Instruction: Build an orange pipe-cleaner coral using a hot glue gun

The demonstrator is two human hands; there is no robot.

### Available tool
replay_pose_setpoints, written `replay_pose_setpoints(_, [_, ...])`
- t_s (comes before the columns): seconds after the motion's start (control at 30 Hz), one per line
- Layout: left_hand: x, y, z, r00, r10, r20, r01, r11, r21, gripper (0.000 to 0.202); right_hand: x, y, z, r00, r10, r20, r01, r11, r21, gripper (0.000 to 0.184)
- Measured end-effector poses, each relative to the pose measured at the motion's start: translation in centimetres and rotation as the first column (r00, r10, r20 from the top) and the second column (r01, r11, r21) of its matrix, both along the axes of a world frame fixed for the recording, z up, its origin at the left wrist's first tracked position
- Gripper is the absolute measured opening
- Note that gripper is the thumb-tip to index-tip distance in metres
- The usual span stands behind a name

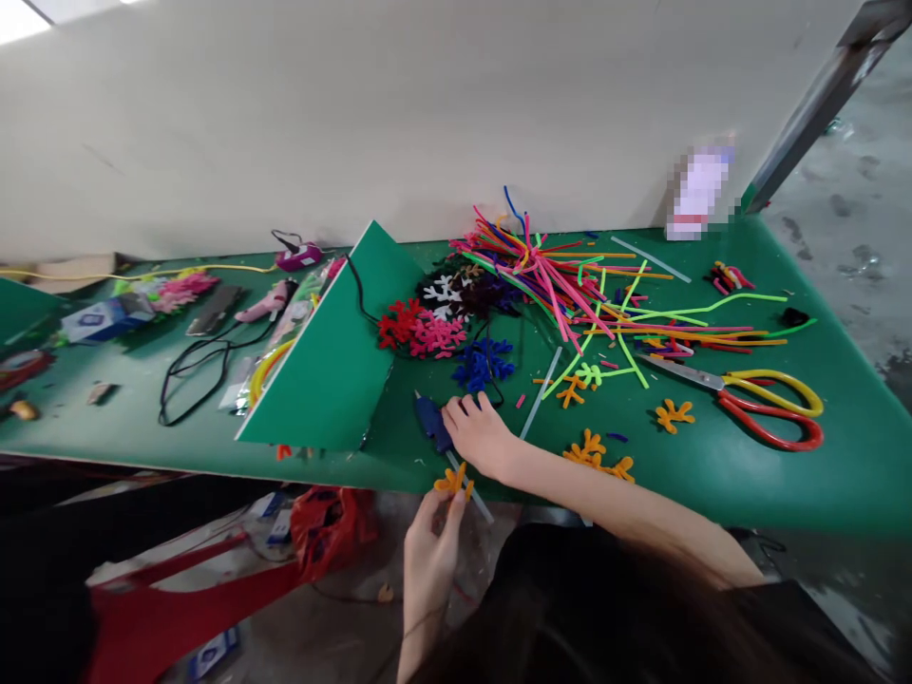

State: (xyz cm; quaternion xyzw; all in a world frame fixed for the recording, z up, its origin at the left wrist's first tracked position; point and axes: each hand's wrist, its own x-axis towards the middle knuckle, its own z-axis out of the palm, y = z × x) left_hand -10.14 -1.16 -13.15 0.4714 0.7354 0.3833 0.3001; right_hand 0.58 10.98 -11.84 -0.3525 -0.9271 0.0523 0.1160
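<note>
My left hand (431, 551) is at the table's front edge, with an orange pipe-cleaner snowflake piece (450, 483) pinched between thumb and fingertips. Just above it, my right hand (476, 435) is closed over a dark blue hot glue gun (429, 418) that lies on the table with its nozzle pointing away. A clear glue stick (479, 499) sticks out of the gun's rear, passing by the orange piece. Blue pipe-cleaner snowflakes (484, 363) lie beyond my right hand. More orange pieces (585, 448) lie to the right of my right wrist.
A green board (328, 370) stands upright on the left. Loose pipe cleaners (562, 285) pile up at the back, with red snowflakes (400, 323) nearby. Scissors (773, 404) lie on the right of the green table (847, 475). Another glue gun, pink (265, 302), lies beyond the board.
</note>
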Motion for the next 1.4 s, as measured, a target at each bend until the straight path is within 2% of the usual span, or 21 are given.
replay_pose_setpoints(0.13, [0.2,-1.2,0.8,0.99,-0.055,0.131,0.063,0.997,-0.052,0.045,-0.7,2.9,-1.6,0.999,0.039,-0.026,-0.04,0.998,-0.037,0.027])
replay_pose_setpoints(0.2, [0.6,-1.9,1.3,0.973,-0.063,0.221,0.07,0.997,-0.022,0.044,0.2,4.2,-1.3,0.994,0.091,-0.058,-0.095,0.994,-0.06,0.018])
replay_pose_setpoints(0.27, [1.3,-2.8,2.0,0.946,-0.054,0.319,0.044,0.998,0.037,0.04,2.1,5.4,-0.1,0.982,0.148,-0.116,-0.157,0.985,-0.076,0.017])
replay_pose_setpoints(0.37, [2.4,-3.9,3.0,0.924,-0.067,0.377,0.026,0.993,0.114,0.037,6.8,6.6,2.7,0.957,0.144,-0.25,-0.172,0.98,-0.095,0.033])
replay_pose_setpoints(0.4, [2.7,-4.1,3.3,0.923,-0.091,0.373,0.041,0.989,0.14,0.036,8.9,6.6,3.6,0.941,0.1,-0.324,-0.145,0.982,-0.12,0.032])
replay_pose_setpoints(0.43, [3.0,-4.1,3.5,0.926,-0.123,0.358,0.066,0.983,0.169,0.035,11.2,6.3,4.4,0.868,-0.038,-0.495,-0.104,0.961,-0.257,0.028])
replay_pose_setpoints(0.5, [3.4,-3.7,3.5,0.935,-0.212,0.285,0.151,0.964,0.221,0.029,16.0,4.9,5.5,0.823,-0.159,-0.545,-0.027,0.948,-0.318,0.027])
replay_pose_setpoints(0.53, [3.6,-3.3,3.3,0.936,-0.274,0.22,0.22,0.946,0.238,0.025,18.3,3.8,5.7,0.805,-0.216,-0.553,0.003,0.933,-0.36,0.03])
replay_pose_setpoints(0.6, [4.2,-2.2,2.5,0.909,-0.415,0.024,0.395,0.879,0.267,0.017,22.4,0.9,5.6,0.728,-0.407,-0.551,0.045,0.831,-0.555,0.036])
replay_pose_setpoints(0.67, [5.0,-1.0,1.3,0.805,-0.554,-0.212,0.593,0.749,0.295,0.014,25.1,-2.0,4.9,0.768,-0.445,-0.461,0.043,0.754,-0.656,0.037])
replay_pose_setpoints(0.7, [5.5,-0.4,0.7,0.726,-0.611,-0.316,0.688,0.656,0.311,0.014,26.0,-3.2,4.6,0.814,-0.402,-0.42,0.028,0.749,-0.662,0.036])
replay_pose_setpoints(0.73, [6.0,0.0,0.0,0.637,-0.66,-0.398,0.77,0.562,0.301,0.014,26.4,-4.1,4.3,0.867,-0.328,-0.374,-0.004,0.746,-0.666,0.034])
replay_pose_setpoints(0.77, [6.4,0.4,-0.6,0.571,-0.683,-0.456,0.82,0.5,0.278,0.015,26.6,-4.8,4.1,0.908,-0.258,-0.33,-0.027,0.751,-0.66,0.031])
replay_pose_setpoints(0.8, [6.7,0.7,-1.0,0.512,-0.695,-0.504,0.857,0.45,0.251,0.015,26.6,-5.1,4.0,0.936,-0.197,-0.29,-0.043,0.756,-0.653,0.029])
replay_pose_setpoints(0.87, [7.0,1.0,-1.5,0.436,-0.701,-0.565,0.896,0.401,0.193,0.016,26.3,-4.9,4.1,0.965,-0.136,-0.225,-0.04,0.769,-0.638,0.028])
replay_pose_setpoints(0.97, [6.9,1.2,-1.3,0.392,-0.713,-0.581,0.912,0.386,0.141,0.017,25.5,-3.6,4.5,0.978,-0.122,-0.167,-0.009,0.78,-0.626,0.03])
replay_pose_setpoints(1.13, [6.6,1.0,-0.9,0.421,-0.741,-0.523,0.904,0.39,0.175,0.015,24.8,-2.1,4.9,0.991,-0.04,-0.131,-0.062,0.724,-0.687,0.035])
replay_pose_setpoints(1.27, [6.5,0.7,-1.1,0.434,-0.752,-0.497,0.899,0.398,0.182,0.016,24.6,-1.7,5.0,0.991,-0.031,-0.126,-0.061,0.744,-0.665,0.037])
replay_pose_setpoints(1.4, [6.4,0.6,-1.4,0.442,-0.753,-0.488,0.895,0.408,0.18,0.017,24.5,-1.4,5.1,0.989,0.018,-0.144,-0.11,0.741,-0.663,0.036])
